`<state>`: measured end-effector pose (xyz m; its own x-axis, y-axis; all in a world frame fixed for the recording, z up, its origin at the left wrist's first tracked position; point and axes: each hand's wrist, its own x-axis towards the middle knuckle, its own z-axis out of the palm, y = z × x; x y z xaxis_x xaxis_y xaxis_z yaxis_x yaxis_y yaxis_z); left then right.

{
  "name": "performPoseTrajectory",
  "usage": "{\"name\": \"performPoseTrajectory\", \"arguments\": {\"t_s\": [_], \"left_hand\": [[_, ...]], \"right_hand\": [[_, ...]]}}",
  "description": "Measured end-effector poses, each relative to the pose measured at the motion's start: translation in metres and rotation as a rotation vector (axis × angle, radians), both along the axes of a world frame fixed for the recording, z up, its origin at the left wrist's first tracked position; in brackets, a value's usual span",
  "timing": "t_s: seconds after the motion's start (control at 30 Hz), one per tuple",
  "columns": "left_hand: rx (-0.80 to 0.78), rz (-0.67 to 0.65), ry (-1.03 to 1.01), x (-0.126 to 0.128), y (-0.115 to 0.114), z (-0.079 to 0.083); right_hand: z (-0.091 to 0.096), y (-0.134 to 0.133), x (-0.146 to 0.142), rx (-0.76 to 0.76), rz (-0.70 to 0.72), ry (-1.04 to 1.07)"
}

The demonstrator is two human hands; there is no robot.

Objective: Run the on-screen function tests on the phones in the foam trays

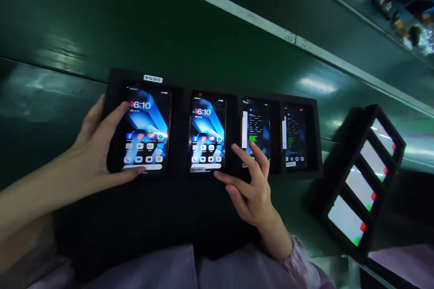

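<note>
A black foam tray [176, 90] lies on the dark green bench and holds several lit phones side by side. My left hand [98, 149] rests open on the tray's left end, thumb and fingers lying around the leftmost phone [146, 130], which shows a home screen reading 16:10. The second phone [206, 132] shows the same screen. My right hand [249, 180] is open with fingers spread; its fingertips hover at the lower edge of the third phone [257, 128], which shows a dark text screen. A fourth phone [294, 137] sits at the tray's right end.
A second black tray [339, 176] with several white-screened phones lies tilted at the right. A pale strip [257, 20] runs diagonally across the green surface behind. A white label [153, 79] reading 0854 is on the first tray. Pink sleeves [203, 271] show at the bottom.
</note>
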<state>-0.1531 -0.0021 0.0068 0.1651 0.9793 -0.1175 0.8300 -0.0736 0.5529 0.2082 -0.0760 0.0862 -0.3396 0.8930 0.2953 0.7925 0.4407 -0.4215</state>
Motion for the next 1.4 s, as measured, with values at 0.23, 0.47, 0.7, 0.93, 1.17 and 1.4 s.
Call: {"name": "performPoseTrajectory", "arguments": {"t_s": [0.23, 0.47, 0.7, 0.93, 1.17, 1.4], "left_hand": [[0.061, -0.016, -0.036, 0.003, -0.001, 0.002], [0.090, -0.042, -0.227, 0.000, 0.005, 0.003], [-0.201, 0.120, -0.428, 0.001, 0.011, 0.024], [-0.111, 0.314, -0.465, 0.009, 0.021, 0.020], [-0.056, 0.308, -0.277, 0.027, 0.021, 0.021], [-0.051, 0.318, -0.287, 0.022, 0.020, 0.018]], "right_hand": [[-0.001, 0.007, -0.018, 0.003, 0.021, 0.011], [-0.001, 0.012, -0.030, -0.004, 0.033, -0.004], [-0.012, 0.019, -0.037, 0.038, -0.126, -0.093], [-0.010, 0.030, -0.037, 0.004, -0.097, -0.083], [-0.013, 0.030, -0.045, -0.035, -0.072, -0.176], [-0.017, 0.031, -0.037, 0.058, -0.225, -0.064]]}}
